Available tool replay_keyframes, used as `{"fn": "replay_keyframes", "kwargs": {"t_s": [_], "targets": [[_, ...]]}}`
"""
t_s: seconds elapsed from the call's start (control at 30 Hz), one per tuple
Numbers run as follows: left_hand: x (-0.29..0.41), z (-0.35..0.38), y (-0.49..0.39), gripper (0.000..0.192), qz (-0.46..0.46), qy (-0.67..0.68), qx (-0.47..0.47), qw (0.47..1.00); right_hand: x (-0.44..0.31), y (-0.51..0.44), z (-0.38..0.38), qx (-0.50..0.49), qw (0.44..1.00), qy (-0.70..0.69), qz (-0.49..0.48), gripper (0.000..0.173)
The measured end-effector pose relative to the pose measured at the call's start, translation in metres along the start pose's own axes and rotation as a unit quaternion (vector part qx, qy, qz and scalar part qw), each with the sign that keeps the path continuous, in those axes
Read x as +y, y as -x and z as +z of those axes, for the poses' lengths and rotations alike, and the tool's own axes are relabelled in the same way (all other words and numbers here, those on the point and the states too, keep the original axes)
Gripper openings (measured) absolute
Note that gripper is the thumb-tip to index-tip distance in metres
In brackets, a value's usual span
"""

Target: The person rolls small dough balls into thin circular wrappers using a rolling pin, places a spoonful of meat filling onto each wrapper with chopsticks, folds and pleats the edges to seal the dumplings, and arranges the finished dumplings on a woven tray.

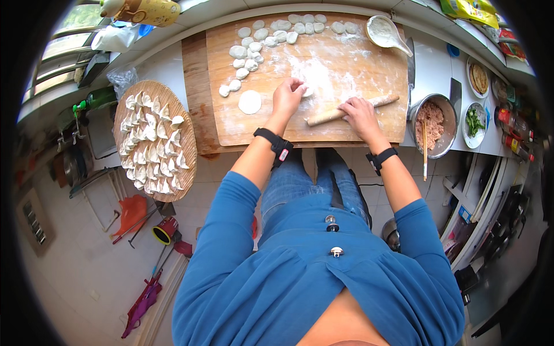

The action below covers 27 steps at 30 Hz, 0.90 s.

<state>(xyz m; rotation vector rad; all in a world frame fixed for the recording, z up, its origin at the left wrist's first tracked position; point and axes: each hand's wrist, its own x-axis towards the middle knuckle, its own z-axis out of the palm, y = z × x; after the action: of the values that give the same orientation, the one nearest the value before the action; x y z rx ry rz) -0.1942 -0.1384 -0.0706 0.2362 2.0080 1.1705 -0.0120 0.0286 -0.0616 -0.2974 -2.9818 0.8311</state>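
Observation:
My left hand pinches the edge of a small dough piece above the floured wooden board; the fingers partly hide it. My right hand lies over the middle of a wooden rolling pin, which rests at a slant on the board. Left of my left hand is a flat, round dough wrapper. Beyond it, several flattened dough pieces spread along the board's left and far sides. Loose flour whitens the middle of the board.
At left, a round woven tray carries several rows of filled dumplings. A scoop of flour sits at the far right corner. Right of the board stand a metal bowl of minced meat with chopsticks, a cleaver and chopped greens.

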Motion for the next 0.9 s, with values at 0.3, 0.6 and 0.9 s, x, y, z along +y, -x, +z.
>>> {"fn": "replay_keyframes", "kwargs": {"t_s": [0.3, 0.6, 0.9], "targets": [[0.010, 0.041, -0.018, 0.052, 0.358, -0.482, 0.111, 0.792, -0.004, 0.012, -0.003, 0.008, 1.000, -0.022, 0.010, 0.028], [-0.007, 0.051, -0.028, 0.055, 0.326, -0.459, 0.126, 0.817, 0.000, 0.011, -0.003, 0.008, 0.999, -0.042, 0.006, 0.032], [-0.006, -0.001, -0.008, 0.032, 0.264, -0.272, 0.148, 0.914, -0.001, 0.011, -0.004, -0.011, 0.998, -0.055, 0.010, 0.030]]}}
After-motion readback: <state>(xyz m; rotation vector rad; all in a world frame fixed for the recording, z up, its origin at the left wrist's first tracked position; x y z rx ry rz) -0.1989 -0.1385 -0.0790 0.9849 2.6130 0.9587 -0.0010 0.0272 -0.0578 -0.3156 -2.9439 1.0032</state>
